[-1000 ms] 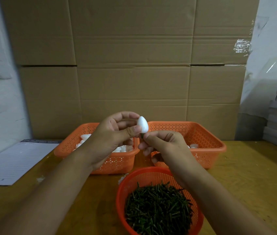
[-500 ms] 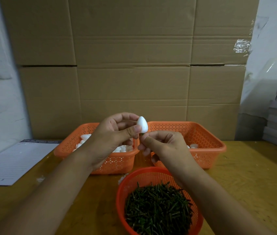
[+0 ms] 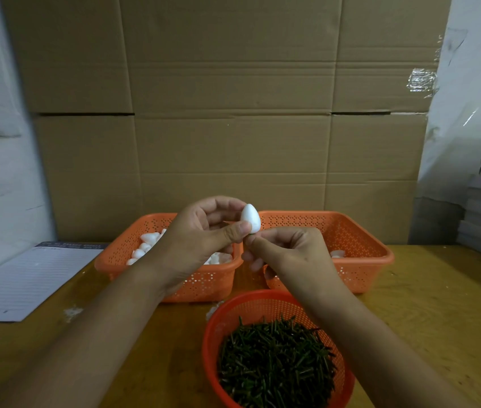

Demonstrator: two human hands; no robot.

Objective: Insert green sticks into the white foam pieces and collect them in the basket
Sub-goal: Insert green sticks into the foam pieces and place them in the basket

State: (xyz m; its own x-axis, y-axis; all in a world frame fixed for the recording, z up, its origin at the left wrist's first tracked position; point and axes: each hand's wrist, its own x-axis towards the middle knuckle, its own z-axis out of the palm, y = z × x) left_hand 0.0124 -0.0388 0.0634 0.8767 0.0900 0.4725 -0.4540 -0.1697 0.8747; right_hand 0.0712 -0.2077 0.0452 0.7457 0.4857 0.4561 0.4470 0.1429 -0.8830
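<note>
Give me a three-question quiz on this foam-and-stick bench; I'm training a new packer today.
1. True or false: the left hand pinches the white foam egg.
2. Which holds the green sticks: A) round orange basket, B) left rectangular basket, C) right rectangular basket?
3. Fill in: the right hand pinches just ___ the egg.

Key: 1 true; 2 A; 3 below.

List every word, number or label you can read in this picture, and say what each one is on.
None can be read.
Lined paper sheet: a dark header band with pale print, too blurred to read; a small dark mark near its lower edge, too small to tell.
Cardboard boxes, orange baskets: no print visible.
</note>
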